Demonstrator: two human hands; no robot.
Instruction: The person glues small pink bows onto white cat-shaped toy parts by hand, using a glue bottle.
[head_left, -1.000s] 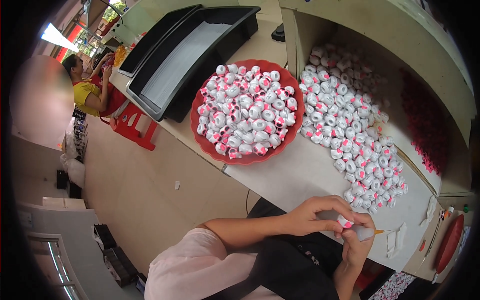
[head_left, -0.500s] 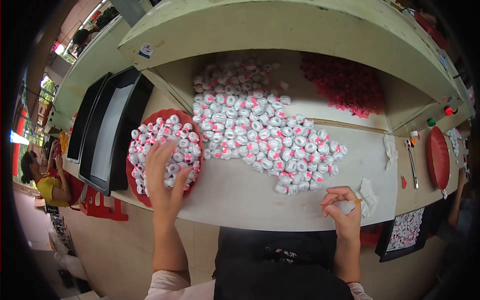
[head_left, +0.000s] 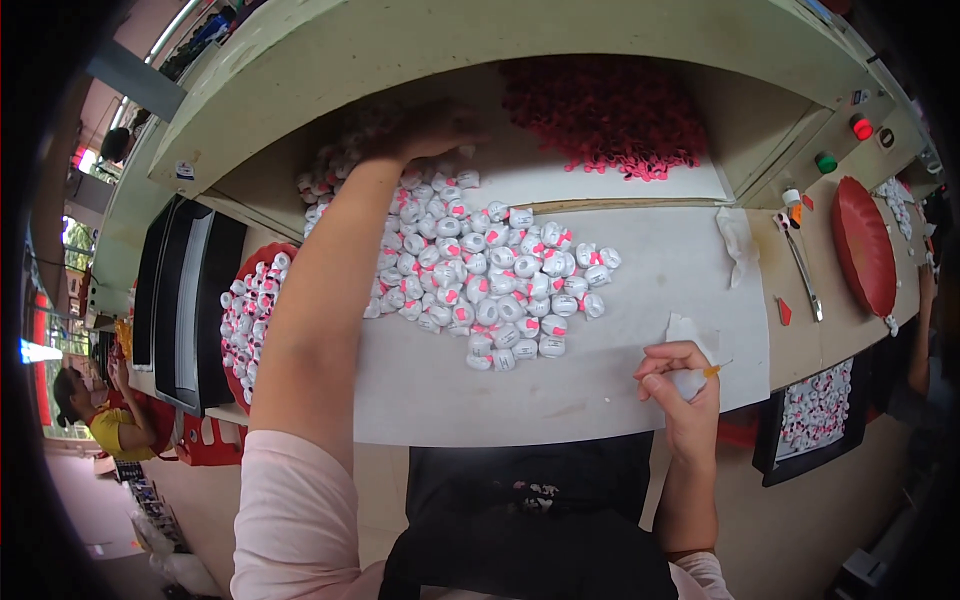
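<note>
My left hand point(head_left: 425, 140) reaches far over the bench, palm down on the back of a heap of small white pieces with pink marks point(head_left: 490, 275); whether its fingers hold a piece I cannot tell. My right hand point(head_left: 680, 385) rests at the near edge of the white sheet point(head_left: 660, 270), pinching a thin stick-like tool with an orange tip point(head_left: 715, 370). A crumpled white scrap point(head_left: 688, 328) lies just beyond that hand. A pile of small red pieces point(head_left: 600, 115) sits under the shelf at the back.
A red bowl point(head_left: 245, 320) of the same white pieces stands at the left, beside black trays point(head_left: 185, 290). To the right lie a red lid point(head_left: 862, 245), a metal tool point(head_left: 800, 265) and a black tray of white pieces point(head_left: 815, 410). Another person in yellow point(head_left: 100, 415) sits far left.
My left hand has left the red bowl and stretched forward to the back of the white heap. My right hand stays near the sheet's edge with the stick tool. The view shifted right.
</note>
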